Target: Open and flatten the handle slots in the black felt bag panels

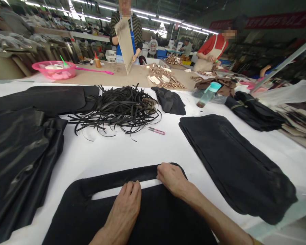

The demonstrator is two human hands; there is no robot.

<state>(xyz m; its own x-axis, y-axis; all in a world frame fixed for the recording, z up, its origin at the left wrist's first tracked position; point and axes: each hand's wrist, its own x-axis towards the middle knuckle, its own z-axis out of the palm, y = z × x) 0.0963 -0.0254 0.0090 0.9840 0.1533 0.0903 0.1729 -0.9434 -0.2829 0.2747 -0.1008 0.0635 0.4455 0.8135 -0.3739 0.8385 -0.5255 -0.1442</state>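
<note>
A flat black panel (165,214), which looks like leather, lies on the white tabletop right before me. It has rounded corners and a long slot near its far edge, with white showing through. My left hand (123,207) is closed at the slot's near edge, fingers curled together on the material. At the slot's right end, my right hand (172,178) pinches the narrow band between slot and far edge. Both fingertips are partly hidden. Pink-handled thread snips (157,131) lie beyond the panel, beside a tangled heap of thin black strips (122,105).
Stacked black panels (234,160) lie to the right, and draped black material (20,163) covers the left. Farther back are a small black piece (169,101), a teal-lidded bottle (209,93) and a pink basin (54,69). Across the table, one person holds a board (124,44); another stands right.
</note>
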